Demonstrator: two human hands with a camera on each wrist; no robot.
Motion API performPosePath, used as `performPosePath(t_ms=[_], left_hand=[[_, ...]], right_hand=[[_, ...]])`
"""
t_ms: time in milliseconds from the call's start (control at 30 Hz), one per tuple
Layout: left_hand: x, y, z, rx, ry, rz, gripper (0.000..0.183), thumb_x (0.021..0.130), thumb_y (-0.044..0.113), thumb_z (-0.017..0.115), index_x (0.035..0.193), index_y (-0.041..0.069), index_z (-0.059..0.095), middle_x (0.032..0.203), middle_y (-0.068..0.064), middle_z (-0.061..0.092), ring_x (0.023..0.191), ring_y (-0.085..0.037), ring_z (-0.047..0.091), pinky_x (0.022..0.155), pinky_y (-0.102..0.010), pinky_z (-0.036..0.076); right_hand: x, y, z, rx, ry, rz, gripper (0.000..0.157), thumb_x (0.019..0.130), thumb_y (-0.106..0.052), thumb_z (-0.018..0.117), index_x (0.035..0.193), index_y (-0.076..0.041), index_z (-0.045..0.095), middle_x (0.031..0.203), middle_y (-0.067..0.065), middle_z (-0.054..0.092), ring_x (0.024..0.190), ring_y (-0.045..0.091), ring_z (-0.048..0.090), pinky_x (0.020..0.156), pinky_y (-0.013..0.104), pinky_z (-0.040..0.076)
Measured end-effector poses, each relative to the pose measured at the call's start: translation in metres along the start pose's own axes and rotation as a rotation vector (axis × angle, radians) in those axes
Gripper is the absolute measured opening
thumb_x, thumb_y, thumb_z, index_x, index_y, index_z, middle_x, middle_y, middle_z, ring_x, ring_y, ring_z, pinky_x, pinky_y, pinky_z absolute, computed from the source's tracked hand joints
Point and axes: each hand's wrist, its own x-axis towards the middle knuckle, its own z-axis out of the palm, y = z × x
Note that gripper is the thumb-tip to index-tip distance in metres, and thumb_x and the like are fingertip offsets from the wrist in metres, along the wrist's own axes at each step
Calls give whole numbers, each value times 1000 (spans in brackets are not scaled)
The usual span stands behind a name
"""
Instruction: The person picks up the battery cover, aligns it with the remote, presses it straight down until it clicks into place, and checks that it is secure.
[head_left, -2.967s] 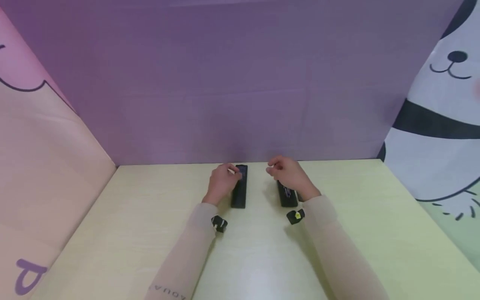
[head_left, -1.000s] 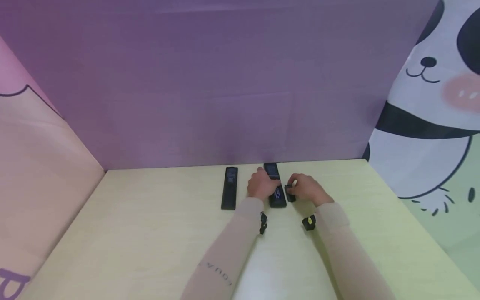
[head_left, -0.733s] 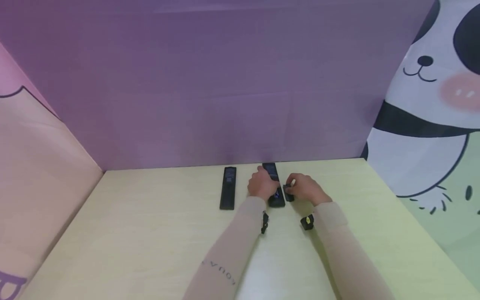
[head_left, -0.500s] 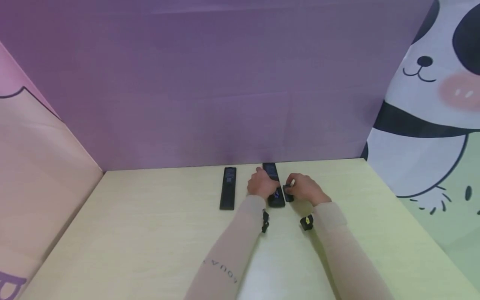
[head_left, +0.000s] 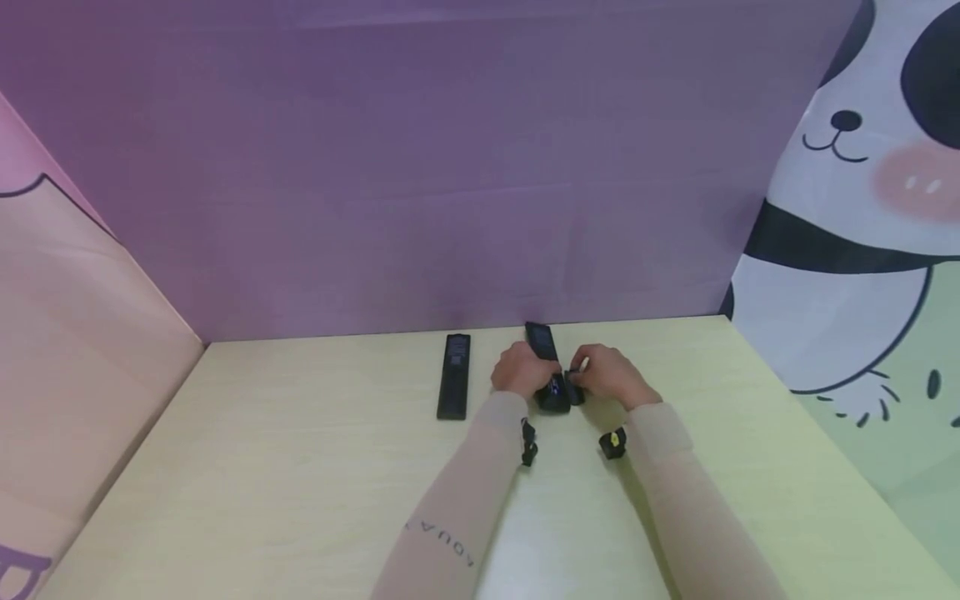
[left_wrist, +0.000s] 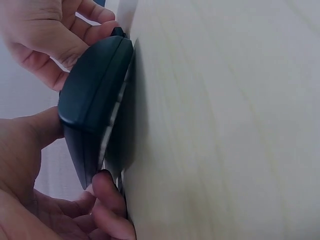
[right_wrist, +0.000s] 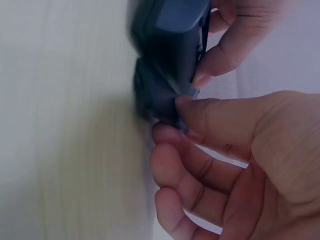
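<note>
My left hand [head_left: 519, 371] grips a black remote control [head_left: 553, 398] near the back of the table, thumb on the side facing me and fingertips at its far edge. In the left wrist view the remote control [left_wrist: 92, 87] is tilted, with a strip of shadow under its edge. Just to its right, my right hand [head_left: 611, 375] pinches a small black battery cover [head_left: 574, 392] between thumb and fingers. In the right wrist view the battery cover [right_wrist: 157, 92] stands right against the side of the remote control [right_wrist: 170, 35].
A second black remote control [head_left: 453, 379] with a pale label lies to the left on the light wooden table [head_left: 315, 467]. A purple backdrop [head_left: 375, 183] rises behind the table edge, with printed side panels left and right.
My left hand has gone from the left remote control to the right one and grips it. My right hand has picked up the battery cover and brought it against that remote control.
</note>
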Motion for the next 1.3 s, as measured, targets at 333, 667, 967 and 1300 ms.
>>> performPosePath(t_ms=[333,667,967,1300], left_hand=[[4,-6,-1,-39,3,-3,42,89,43,72,110,7,69,100,-10,73,83,-23,63,75,-41,50],[0,-12,-6,-110,9,-30,40,90,44,72,106,7,68,99,-8,72,82,-22,61,76,-38,47],[-4,-19,-6,-190,28,-63,38,93,46,71,110,12,72,107,-5,74,90,-22,63,84,-40,47],[-9,-19,-6,-284,50,-103,38,95,44,70,116,12,71,113,-6,74,102,-26,66,94,-44,48]], right_hand=[[2,4,-7,55,17,-33,10,92,-13,70,96,-5,71,75,4,70,62,13,61,64,30,47],[-2,9,-16,148,16,-35,10,94,-11,67,100,-3,69,77,8,72,62,13,64,62,29,50],[-8,4,-27,214,35,-47,11,95,-9,65,103,-2,67,83,12,74,67,20,68,64,30,49],[-10,1,-31,292,71,-66,10,97,-10,65,103,-2,67,86,15,76,73,28,71,67,31,46]])
